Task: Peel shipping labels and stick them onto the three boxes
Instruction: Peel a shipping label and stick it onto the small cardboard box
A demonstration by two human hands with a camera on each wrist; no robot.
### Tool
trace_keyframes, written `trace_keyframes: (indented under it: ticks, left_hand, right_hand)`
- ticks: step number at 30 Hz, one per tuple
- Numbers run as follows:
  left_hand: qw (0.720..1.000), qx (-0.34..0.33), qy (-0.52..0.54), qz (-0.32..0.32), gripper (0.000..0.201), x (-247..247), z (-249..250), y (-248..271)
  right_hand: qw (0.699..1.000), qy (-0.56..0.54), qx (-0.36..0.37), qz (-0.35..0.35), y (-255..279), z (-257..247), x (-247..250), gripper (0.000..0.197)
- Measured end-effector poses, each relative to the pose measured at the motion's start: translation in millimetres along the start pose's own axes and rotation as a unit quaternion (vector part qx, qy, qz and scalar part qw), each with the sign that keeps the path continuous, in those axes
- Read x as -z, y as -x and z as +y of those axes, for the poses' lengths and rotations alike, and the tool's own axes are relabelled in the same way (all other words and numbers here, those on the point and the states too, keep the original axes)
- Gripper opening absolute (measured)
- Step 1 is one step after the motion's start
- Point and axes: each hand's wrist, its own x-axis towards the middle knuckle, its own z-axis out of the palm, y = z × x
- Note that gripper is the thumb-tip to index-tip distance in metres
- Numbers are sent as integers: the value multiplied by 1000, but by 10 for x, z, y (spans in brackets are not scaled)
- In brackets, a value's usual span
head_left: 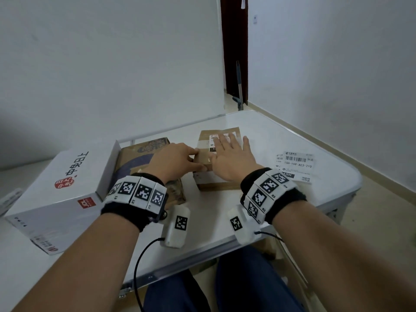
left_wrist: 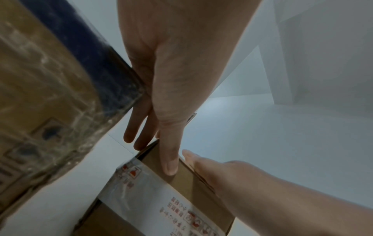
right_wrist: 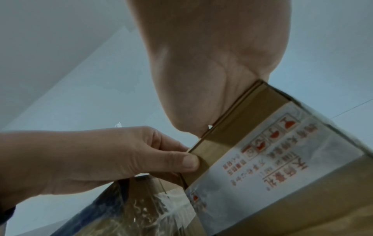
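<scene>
A: On the brown box (head_left: 219,163) at mid-worktop, a label (head_left: 216,140) already lies on the lid, part-hidden under the right hand (head_left: 229,158), whose flat, straight fingers press it down

B: And the left hand (head_left: 173,162)?

A: Curled on the box's near-left corner, thumb on the side wall, fingers over the top edge, steadying it. The left wrist view shows the same grip (left_wrist: 171,111); the right wrist view shows the thumb (right_wrist: 189,161) beside the printed white tape (right_wrist: 272,159)

B: How will the label handle?

A: Thin paper, I'd judge: light, limp, quick to crease or trap air. Best smoothed from the middle outward with flat fingers. The box looks stiff cardboard and fairly light, so it could slide on the smooth worktop (head_left: 281,136) unless held by a corner

B: What else?

A: A spare label sheet (head_left: 296,164) lies to the right, well apart from the box. For peeling I'd lift a corner. Just left stands a taped carton (head_left: 135,158), then a white box (head_left: 60,190) with red print; I see no label on either from here
</scene>
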Motion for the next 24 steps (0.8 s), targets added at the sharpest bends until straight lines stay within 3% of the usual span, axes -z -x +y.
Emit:
trace_keyframes:
  ticks: [7, 24]
  left_hand:
    - [1000, 8, -14, -5, 50, -25, 30, -66]
    - [996, 83, -32, -11, 37, -21, -181, -474]
  right_hand:
    - [998, -32, -35, -28, -53, 162, 31, 60]
    - [996, -54, 22, -70, -716, 159, 43, 60]
